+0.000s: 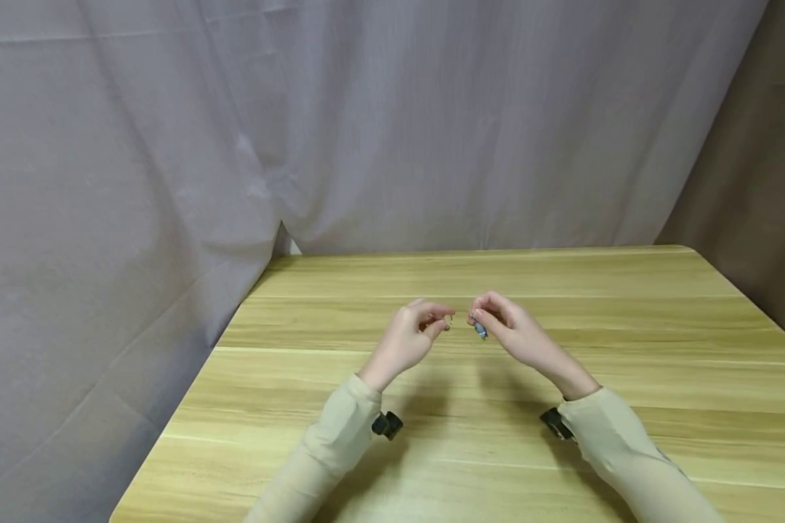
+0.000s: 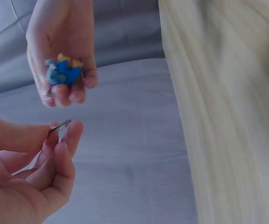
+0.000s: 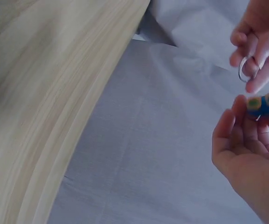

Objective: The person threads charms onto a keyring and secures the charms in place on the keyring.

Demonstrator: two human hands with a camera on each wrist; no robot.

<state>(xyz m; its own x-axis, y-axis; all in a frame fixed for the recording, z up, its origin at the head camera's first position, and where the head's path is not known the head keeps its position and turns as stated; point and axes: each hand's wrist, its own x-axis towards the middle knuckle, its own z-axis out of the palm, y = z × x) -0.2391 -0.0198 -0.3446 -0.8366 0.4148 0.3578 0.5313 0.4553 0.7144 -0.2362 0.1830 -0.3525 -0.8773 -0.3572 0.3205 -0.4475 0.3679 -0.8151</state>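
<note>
Between the thumb and fingertips of my left hand (image 1: 405, 335) is a split key ring (image 2: 61, 125), a thin silvery metal loop. My right hand (image 1: 520, 335) holds a small blue figurine charm (image 2: 67, 73) with orange parts, which dangles just under the thumb and fingertips in the head view. A bit of metal (image 2: 47, 94) shows at that hand's fingertips in the left wrist view; its shape is too small to tell. Both hands are raised above the table and face each other, a short gap apart. In the right wrist view, the ring sits just above the figurine, not touching it.
A wood-grain table (image 1: 268, 407) lies below the hands. Grey cloth (image 1: 392, 131) hangs behind it and along the left side, with a brown surface (image 1: 752, 160) at the right. Each wrist carries a small black camera (image 1: 387, 425) below the sleeve cuff.
</note>
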